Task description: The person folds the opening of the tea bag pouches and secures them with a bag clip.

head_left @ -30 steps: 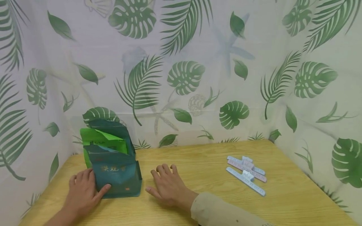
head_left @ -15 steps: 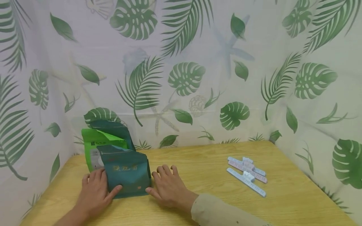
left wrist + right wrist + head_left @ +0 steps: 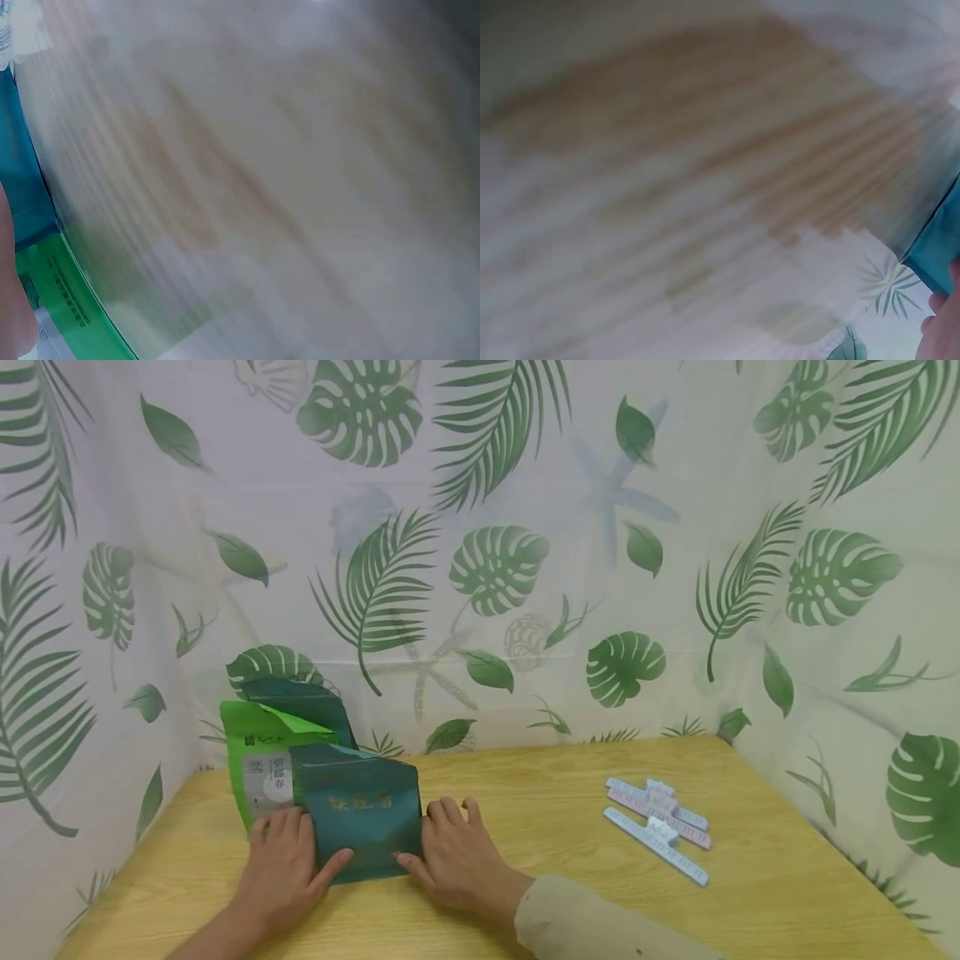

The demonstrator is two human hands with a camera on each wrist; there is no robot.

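A dark teal stand-up tea bag [image 3: 367, 814] with gold characters stands upright at the front left of the table. My left hand [image 3: 288, 864] holds its lower left side, thumb across the front. At the lower right side, my right hand [image 3: 463, 860] holds the same bag, its thumb also on the front. Where the other fingers end is partly hidden. Behind stands a bright green tea bag [image 3: 255, 760] with a grey label, and farther back a second teal bag [image 3: 303, 695]. The left wrist view catches the green bag [image 3: 67, 300]; the right wrist view, a teal corner [image 3: 936, 244].
Several bag-sealing clips lie on the right of the wooden table [image 3: 540, 827]: a blue one [image 3: 678, 858] in front, a pink one [image 3: 693, 835] and another blue one [image 3: 622, 783] behind. Leaf-printed cloth [image 3: 487, 460] closes off the back and sides.
The front teal bag has slid right, away from in front of the green bag, with my left hand moving along. It has come up against my right hand, which has stayed nearly in place.
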